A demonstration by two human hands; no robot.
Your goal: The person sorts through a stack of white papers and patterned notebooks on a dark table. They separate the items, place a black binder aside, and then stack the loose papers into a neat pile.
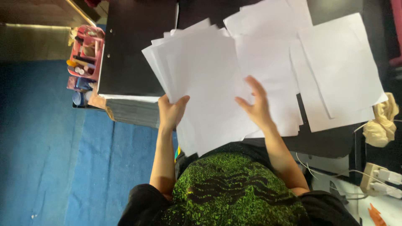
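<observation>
A pink organiser tray (pixel 85 52) full of small bottles and tubes is sitting at the left end of the black desk (pixel 134 46), just above the blue floor mat (pixel 46 142). A crumpled pale yellow cloth (pixel 382 121) is lying at the right edge of the desk. Below the cloth, a beige power strip (pixel 379 179) with white plugs and cables is resting on a light surface.

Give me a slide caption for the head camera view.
Left hand grips a fanned stack of white sheets while the right hand rests on them, above a dark desk.
</observation>
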